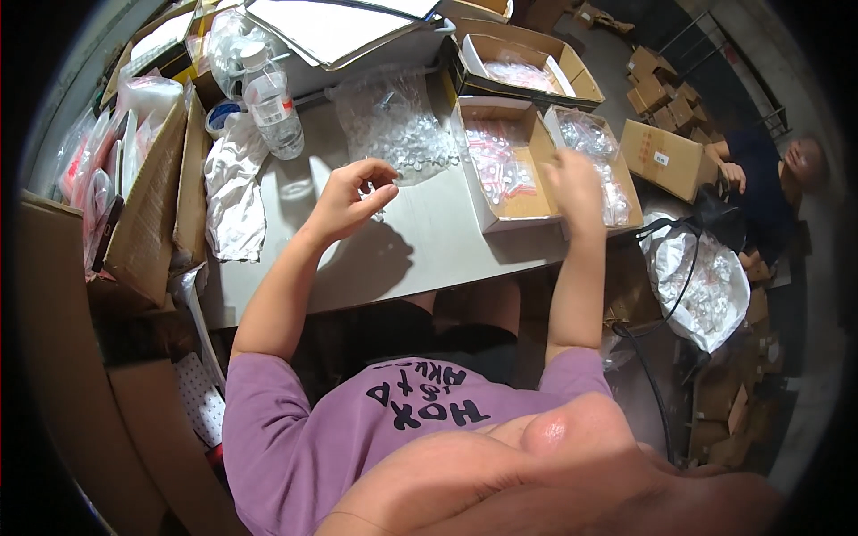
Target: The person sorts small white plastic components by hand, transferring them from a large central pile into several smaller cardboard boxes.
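Over the table (424, 234), my left hand (353, 201) hovers with its fingers loosely curled and the thumb apart from them; I see nothing between them. Just beyond it lies a clear plastic bag (384, 112) with many small whitish pieces spilling at its near end. My right hand (576, 186) is over the divide between two open cardboard boxes, somewhat blurred, its fingertips hard to make out. The left of these boxes (527, 211) holds small clear zip bags (500, 170) with red edges. In the right one (630, 214) are more filled clear bags (612, 192).
A water bottle (275, 112), a white cloth (237, 183) and a tape roll (222, 114) stand at the left. Papers (340, 27) and another box (572, 62) line the back. Beyond the right edge are a filled white sack (702, 286), a carton (666, 161) and another person (760, 179).
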### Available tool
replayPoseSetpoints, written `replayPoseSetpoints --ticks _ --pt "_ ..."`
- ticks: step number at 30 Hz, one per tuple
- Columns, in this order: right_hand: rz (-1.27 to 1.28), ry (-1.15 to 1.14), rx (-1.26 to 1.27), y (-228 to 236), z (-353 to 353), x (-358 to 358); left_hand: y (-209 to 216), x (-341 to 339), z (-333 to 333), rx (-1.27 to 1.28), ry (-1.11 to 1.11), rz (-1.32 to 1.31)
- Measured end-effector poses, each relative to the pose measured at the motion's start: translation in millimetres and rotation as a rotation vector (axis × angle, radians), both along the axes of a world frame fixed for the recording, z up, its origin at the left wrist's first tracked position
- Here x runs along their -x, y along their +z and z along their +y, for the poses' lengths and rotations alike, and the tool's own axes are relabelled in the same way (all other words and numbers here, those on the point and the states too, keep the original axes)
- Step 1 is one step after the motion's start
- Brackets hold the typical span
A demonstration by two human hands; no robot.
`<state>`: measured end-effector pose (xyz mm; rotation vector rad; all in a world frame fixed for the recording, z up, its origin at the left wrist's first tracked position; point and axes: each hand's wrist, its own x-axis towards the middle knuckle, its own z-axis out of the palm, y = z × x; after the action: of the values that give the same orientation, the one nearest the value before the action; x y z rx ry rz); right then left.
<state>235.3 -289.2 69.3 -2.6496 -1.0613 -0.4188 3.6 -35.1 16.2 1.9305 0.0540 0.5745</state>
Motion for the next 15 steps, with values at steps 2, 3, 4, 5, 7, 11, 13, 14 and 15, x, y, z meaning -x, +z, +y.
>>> replayPoseSetpoints --ticks 2,3,4,5,7,11,13,14,15 --pt "0.321 0.150 -0.003 -4 36 0 0 2 -1 0.011 0.019 0.016" --pt "0.294 0.166 0.107 -16 47 -9 1 1 -2 0.025 0.026 0.032" --pt "0.270 0.151 0.138 -33 54 -19 2 0 -3 0.034 0.020 0.032" --pt "0.245 0.145 0.171 -38 62 -21 3 -1 -3 0.029 0.023 0.030" --pt "0.333 0.179 0.251 -40 62 -30 5 -2 -4 0.016 0.014 0.026" --pt "0.491 0.128 0.193 -27 64 -25 6 -1 -4 -0.008 0.024 0.016" --pt "0.477 0.131 0.111 -26 59 -20 7 0 -4 -0.012 0.023 0.030" --pt "0.450 0.127 0.048 -20 59 -14 8 1 -4 -0.019 0.025 0.044" --pt "0.424 0.124 -0.014 -15 59 -9 9 1 -4 -0.018 0.030 0.044"
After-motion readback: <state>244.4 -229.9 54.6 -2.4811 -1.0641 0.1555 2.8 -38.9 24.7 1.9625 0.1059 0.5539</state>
